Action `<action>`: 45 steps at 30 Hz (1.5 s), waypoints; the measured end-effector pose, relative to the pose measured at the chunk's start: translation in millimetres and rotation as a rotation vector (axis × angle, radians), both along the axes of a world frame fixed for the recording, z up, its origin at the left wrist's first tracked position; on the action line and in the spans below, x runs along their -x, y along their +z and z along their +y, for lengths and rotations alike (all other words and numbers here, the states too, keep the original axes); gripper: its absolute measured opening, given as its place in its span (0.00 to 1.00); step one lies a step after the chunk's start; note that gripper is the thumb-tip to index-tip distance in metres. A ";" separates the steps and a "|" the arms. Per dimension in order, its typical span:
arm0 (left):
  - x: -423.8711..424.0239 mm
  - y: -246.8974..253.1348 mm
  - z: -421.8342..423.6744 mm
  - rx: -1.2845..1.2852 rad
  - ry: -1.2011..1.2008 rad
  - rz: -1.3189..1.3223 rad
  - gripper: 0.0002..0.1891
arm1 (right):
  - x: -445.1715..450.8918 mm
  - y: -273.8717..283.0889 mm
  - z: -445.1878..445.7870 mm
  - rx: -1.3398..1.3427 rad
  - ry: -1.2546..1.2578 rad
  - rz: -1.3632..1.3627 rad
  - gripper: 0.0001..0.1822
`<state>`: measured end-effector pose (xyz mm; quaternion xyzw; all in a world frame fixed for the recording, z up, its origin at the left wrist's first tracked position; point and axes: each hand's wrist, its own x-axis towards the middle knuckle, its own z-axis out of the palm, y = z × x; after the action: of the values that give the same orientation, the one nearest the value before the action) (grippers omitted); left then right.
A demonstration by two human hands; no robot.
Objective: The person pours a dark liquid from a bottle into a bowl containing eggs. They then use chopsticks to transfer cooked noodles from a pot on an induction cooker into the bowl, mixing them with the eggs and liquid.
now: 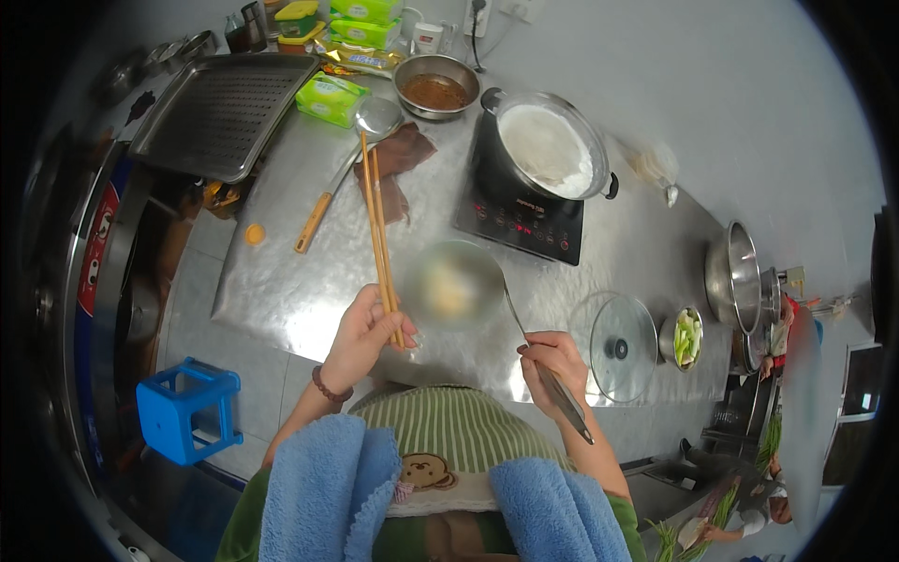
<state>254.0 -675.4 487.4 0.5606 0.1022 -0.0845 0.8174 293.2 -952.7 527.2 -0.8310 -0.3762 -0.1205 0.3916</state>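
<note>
Long wooden chopsticks (383, 242) are gripped in my left hand (369, 324), their tips pointing away from me. My right hand (556, 369) holds the metal handle of a kitchen utensil (518, 316), perhaps a ladle or strainer. Its handle runs up to a round, blurred area with something pale yellow (449, 284) in it; the blur hides what this is. Beyond it, a steel pot (602, 160) of white, foamy liquid (544, 144) stands on a black induction cooker (518, 223) whose red lights are lit.
A wood-handled ladle (314, 223) and brown cloth (402, 158) lie left on the steel table (295, 295). Behind stands a bowl of brown liquid (437, 91). To the right are a glass lid (625, 349) and chopped greens (687, 341). A blue stool (186, 414) stands left; people work at far right.
</note>
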 end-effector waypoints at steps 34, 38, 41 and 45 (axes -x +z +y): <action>4.6 21.2 -29.7 0.192 -0.402 0.121 0.13 | -57.1 -42.5 94.4 0.127 0.187 -0.269 0.20; -1.5 0.3 -38.1 0.145 -0.427 0.124 0.11 | -43.1 -47.2 45.0 -0.061 -0.112 0.042 0.12; 1.1 -53.3 -30.7 -0.053 -0.146 0.084 0.13 | -38.9 -29.6 16.7 -0.204 -0.275 0.152 0.07; 2.6 -93.9 -32.3 -0.142 -0.050 0.175 0.22 | -26.9 -36.7 -4.8 -0.328 -0.337 0.443 0.07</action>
<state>251.4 -707.8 393.5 0.6097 0.1651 -0.1460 0.7613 320.2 -957.4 490.5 -0.8135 -0.1144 -0.0587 0.5672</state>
